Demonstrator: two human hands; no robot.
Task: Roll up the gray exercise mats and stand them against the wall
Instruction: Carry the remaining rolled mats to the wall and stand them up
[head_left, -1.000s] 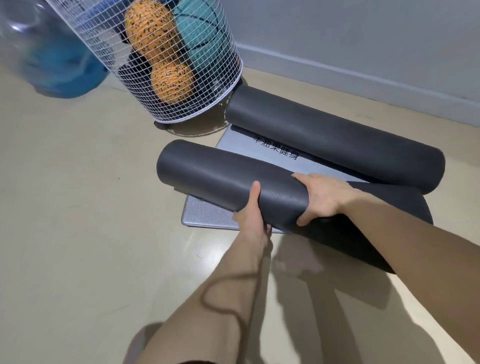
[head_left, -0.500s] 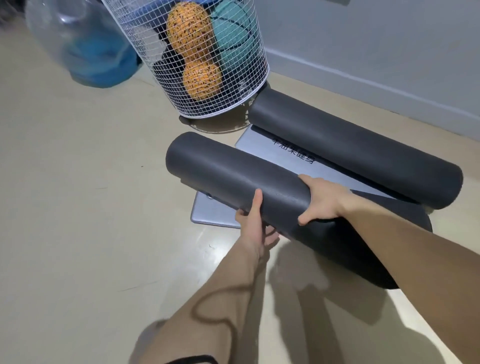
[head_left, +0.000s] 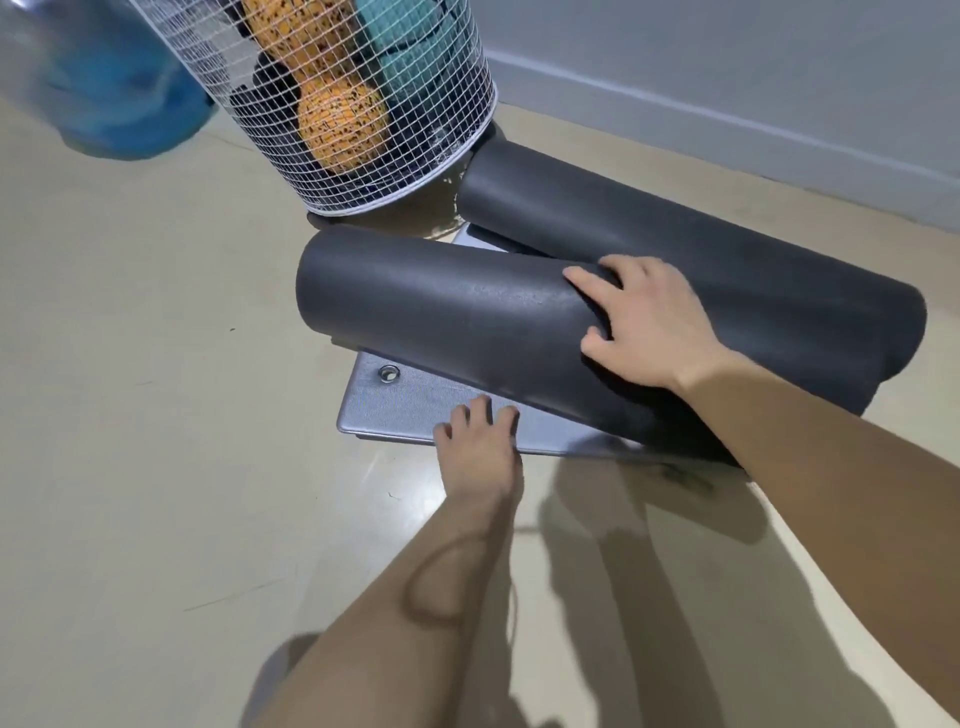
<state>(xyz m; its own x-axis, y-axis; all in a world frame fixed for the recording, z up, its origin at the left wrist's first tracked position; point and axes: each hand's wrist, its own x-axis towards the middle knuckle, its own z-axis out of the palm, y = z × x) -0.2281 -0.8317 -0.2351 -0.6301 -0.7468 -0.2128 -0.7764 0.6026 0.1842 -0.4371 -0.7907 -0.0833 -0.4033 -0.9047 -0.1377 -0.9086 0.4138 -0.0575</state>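
Two dark gray rolled mats lie on the floor. The near roll (head_left: 441, 317) rests on a flat, lighter gray strip of mat (head_left: 410, 410) with a metal eyelet near its corner. My right hand (head_left: 644, 327) lies palm-down over the top of the near roll, fingers spread across it. My left hand (head_left: 480, 441) has come off the roll; its curled fingers touch the front edge of the flat strip. The far roll (head_left: 701, 244) lies just behind, parallel to the near one, close to the gray wall (head_left: 727, 57).
A white wire basket (head_left: 363, 104) holding orange and teal balls stands just beyond the left ends of the rolls. A large clear blue water jug (head_left: 104, 83) stands at far left. Beige floor (head_left: 156, 467) spreads to the left and in front.
My left hand let go of the near roll and dropped to the flat mat's front edge. My right hand slid up onto the top of the roll. The camera moved closer.
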